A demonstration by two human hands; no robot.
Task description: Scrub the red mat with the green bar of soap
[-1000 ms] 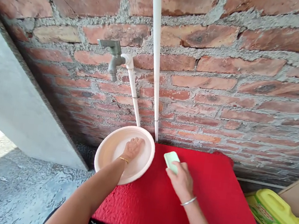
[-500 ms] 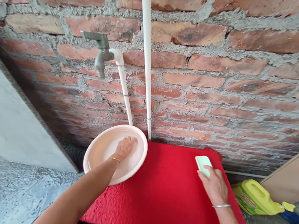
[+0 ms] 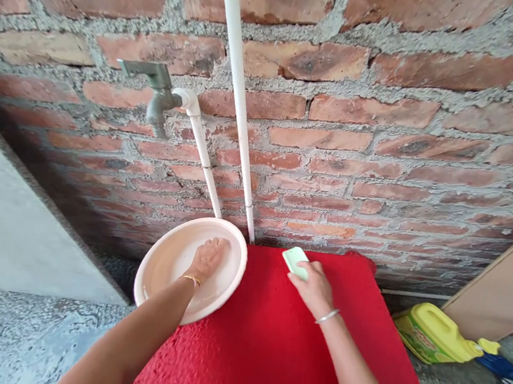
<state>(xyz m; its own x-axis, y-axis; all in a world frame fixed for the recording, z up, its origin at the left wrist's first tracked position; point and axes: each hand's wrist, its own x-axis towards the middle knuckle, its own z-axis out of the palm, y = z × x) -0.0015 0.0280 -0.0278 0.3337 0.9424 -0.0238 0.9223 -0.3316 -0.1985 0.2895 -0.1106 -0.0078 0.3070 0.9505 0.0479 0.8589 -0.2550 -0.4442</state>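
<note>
My left hand (image 3: 207, 259) is inside a pale pink basin (image 3: 147, 266), at its right side, which seems to hold some water. Its fingers are curled together, and anything within them is hidden. My right hand (image 3: 316, 286) grips a pale green block (image 3: 295, 260) with rounded corners, shaped like the back of a scrub brush. The block is over the red cloth (image 3: 274, 356), near its far edge and to the right of the basin; its underside is hidden. The basin stands on the far left part of that cloth, which drapes a low flat surface.
A grey tap (image 3: 158, 102) on a white pipe (image 3: 205, 154) sticks out above the basin. Another white pipe (image 3: 242, 103) runs up the brick wall (image 3: 333, 139). A grey slab (image 3: 24, 213) leans at left. A yellow jug (image 3: 435, 332) is on the wet floor at right.
My right hand has moved left across the red cloth with the pale green block, closer to the basin. My left hand stays in the basin. The view has shifted slightly.
</note>
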